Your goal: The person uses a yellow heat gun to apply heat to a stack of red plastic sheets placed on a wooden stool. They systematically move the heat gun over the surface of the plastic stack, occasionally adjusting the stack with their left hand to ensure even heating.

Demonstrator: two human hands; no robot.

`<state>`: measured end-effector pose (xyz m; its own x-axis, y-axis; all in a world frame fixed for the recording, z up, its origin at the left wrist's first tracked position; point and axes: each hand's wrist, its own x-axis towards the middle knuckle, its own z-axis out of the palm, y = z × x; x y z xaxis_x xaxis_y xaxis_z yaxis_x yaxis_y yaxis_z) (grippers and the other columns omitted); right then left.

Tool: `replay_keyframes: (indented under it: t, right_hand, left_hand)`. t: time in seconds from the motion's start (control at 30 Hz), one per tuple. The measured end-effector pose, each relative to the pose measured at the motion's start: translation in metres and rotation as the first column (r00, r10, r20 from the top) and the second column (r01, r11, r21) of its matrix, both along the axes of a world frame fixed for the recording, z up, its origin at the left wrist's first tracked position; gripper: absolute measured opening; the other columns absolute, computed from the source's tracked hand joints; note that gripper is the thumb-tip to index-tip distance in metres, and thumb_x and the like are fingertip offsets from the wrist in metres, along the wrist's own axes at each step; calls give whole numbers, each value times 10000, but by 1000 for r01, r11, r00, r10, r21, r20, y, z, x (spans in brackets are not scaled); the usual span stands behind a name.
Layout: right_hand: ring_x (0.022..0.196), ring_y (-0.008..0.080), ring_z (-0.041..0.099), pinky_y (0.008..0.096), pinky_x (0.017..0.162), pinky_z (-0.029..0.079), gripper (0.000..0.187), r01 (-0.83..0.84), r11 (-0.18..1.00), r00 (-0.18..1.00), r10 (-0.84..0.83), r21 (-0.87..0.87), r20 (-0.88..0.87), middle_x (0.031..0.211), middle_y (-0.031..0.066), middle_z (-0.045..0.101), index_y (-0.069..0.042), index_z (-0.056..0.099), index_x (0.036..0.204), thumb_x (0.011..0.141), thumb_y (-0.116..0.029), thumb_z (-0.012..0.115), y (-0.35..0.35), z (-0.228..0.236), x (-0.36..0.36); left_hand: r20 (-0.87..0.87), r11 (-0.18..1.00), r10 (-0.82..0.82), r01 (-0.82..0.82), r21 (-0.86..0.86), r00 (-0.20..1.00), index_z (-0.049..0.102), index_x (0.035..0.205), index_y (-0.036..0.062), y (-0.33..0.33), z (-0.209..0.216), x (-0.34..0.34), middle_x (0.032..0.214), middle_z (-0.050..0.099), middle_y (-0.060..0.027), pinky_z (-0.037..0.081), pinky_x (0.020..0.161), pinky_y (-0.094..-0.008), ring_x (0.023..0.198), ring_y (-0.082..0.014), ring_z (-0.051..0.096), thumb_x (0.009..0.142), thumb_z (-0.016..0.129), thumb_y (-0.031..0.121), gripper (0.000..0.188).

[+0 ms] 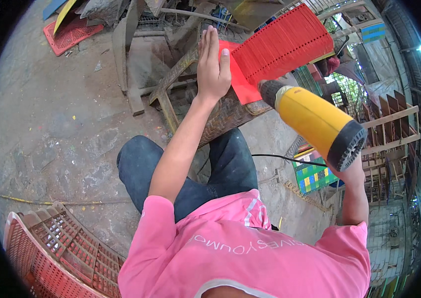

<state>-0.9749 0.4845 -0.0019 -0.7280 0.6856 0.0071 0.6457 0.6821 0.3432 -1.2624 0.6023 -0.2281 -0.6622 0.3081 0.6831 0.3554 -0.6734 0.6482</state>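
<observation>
My left hand [214, 69] is stretched flat, fingers straight and thumb apart, at the left edge of a loose red sheet [240, 79]. Whether the palm presses on the sheet, I cannot tell. Right of it lies a thick stack of red sheets [290, 42] with rows of dark holes. A worn, woven-topped bench [228, 119] in front of my knees bears them. In my right hand [352, 174], partly hidden behind the tool, is a yellow and black heat gun [315, 113]. Its dark nozzle points toward the near edge of the red sheets.
A black cord [290, 158] runs behind the heat gun. Red plastic crates [66, 253] stand at the lower left. A red basket [71, 36] lies at the upper left. Wooden frames [389, 121] and a green checkered panel [315, 174] are on the right.
</observation>
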Motion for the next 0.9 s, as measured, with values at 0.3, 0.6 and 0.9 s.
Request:
replay_keyframes:
  t: [0.3, 0.6, 0.9]
  right_hand:
    - [1054, 264, 610, 350, 900, 460, 372, 273, 937, 836, -342, -217, -429, 1104, 119, 646, -54, 616, 1123, 786, -156, 735, 6, -31, 11]
    - [592, 67, 502, 245, 526, 417, 193, 305, 841, 380, -537, -446, -753, 727, -16, 584, -47, 626, 929, 811, -160, 729, 30, -71, 46]
    - [551, 83, 512, 228, 488, 399, 131, 321, 808, 215, -571, -494, -792, 743, 18, 594, -6, 607, 946, 832, -29, 667, 67, -89, 87]
  left_hand:
    - [-147, 997, 30, -39, -61, 989, 345, 1382, -84, -2, 4, 6, 1431, 369, -253, 159, 1142, -471, 1371, -405, 278, 947, 433, 227, 542]
    - [-260, 991, 78, -105, -88, 962, 524, 1282, -14, -2, 3, 6, 1304, 543, -187, 191, 1127, -492, 1311, -371, 404, 837, 540, 102, 460]
    - [-333, 979, 22, -88, -185, 943, 653, 1114, 49, -6, -3, 1, 1231, 611, -129, 168, 1118, -552, 1278, -368, 450, 787, 555, 53, 342]
